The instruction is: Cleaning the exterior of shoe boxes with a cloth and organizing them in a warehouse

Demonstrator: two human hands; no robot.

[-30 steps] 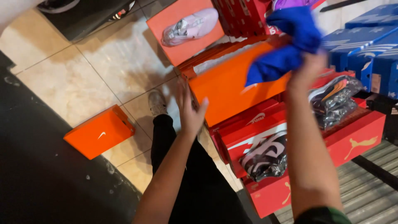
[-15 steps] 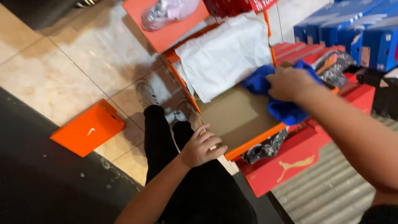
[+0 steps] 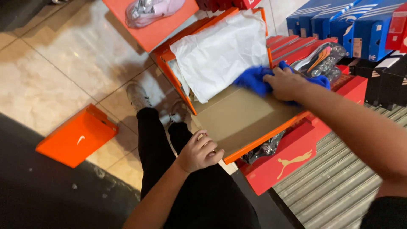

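An open orange shoebox [image 3: 271, 136] rests on a red shoebox in front of me, its brown cardboard floor bare. White tissue paper [image 3: 220, 53] is folded back over its far end. My right hand [image 3: 287, 83] presses a blue cloth [image 3: 253, 79] against the box's right inner side. My left hand [image 3: 199, 151] grips the near corner of the orange box, fingers curled over its rim.
The orange lid [image 3: 76, 136] lies on the tiled floor at left. A red shoebox [image 3: 292, 157] under the orange one holds wrapped shoes. Blue boxes [image 3: 339, 25] are stacked at upper right. Another orange lid carries a pale shoe [image 3: 152, 9]. My black-trousered legs and shoes [image 3: 137, 95] are below.
My right hand has brought the blue cloth down from the air into the box. My left hand went from open in the air to gripping the box's near corner.
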